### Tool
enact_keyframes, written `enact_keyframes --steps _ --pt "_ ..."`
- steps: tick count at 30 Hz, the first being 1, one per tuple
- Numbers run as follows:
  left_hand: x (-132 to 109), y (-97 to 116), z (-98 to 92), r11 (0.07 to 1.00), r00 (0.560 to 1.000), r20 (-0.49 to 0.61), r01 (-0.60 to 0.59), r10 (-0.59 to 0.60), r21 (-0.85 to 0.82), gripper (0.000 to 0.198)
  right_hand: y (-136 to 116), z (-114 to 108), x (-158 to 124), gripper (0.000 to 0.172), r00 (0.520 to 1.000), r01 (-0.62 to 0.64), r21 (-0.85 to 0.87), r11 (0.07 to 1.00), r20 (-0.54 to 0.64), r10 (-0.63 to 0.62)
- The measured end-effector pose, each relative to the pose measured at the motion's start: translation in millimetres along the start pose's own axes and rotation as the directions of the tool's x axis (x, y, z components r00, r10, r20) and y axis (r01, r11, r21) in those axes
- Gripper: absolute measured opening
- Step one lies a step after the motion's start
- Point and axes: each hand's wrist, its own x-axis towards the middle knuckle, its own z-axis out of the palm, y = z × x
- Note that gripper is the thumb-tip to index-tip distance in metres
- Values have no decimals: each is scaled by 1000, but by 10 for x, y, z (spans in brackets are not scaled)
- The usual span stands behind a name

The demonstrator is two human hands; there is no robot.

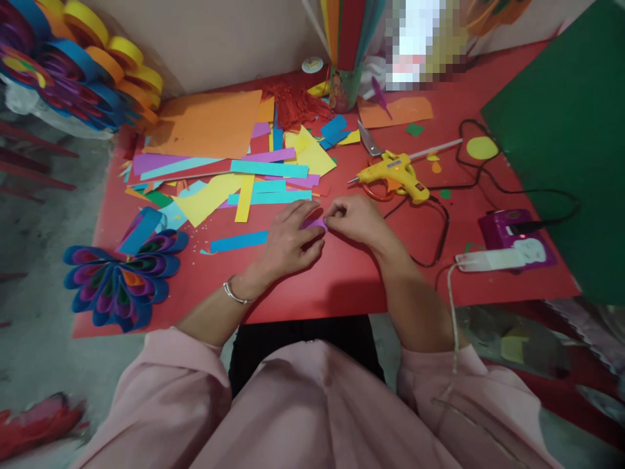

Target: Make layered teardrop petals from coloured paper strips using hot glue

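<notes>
My left hand [290, 238] rests on the red table [342, 280], fingers curled over a small purple paper piece [314, 223]. Beside it, my right hand [354, 218] pinches the same purple piece at its right edge. Both hands meet at the table's middle front. A blue paper strip [238, 241] lies just left of my left hand. A yellow glue gun [395, 174] lies a little beyond my right hand, over orange-handled scissors [375, 189].
Loose coloured paper strips and sheets [254, 176] cover the far left of the table. A folded paper flower [122, 273] sits at the left edge. A purple power strip [512, 234] and black cord [439, 228] lie right. A green board [571, 130] leans at far right.
</notes>
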Motion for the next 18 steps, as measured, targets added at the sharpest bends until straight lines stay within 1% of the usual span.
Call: enact_keyframes --steps 14,18 --pt "-8 74 -35 998 999 18 46 -47 47 21 -60 -33 0 9 999 -38 -19 999 18 38" --pt "-13 82 -39 998 1000 -1 23 -23 56 20 -49 -28 0 9 999 -44 -17 999 15 45"
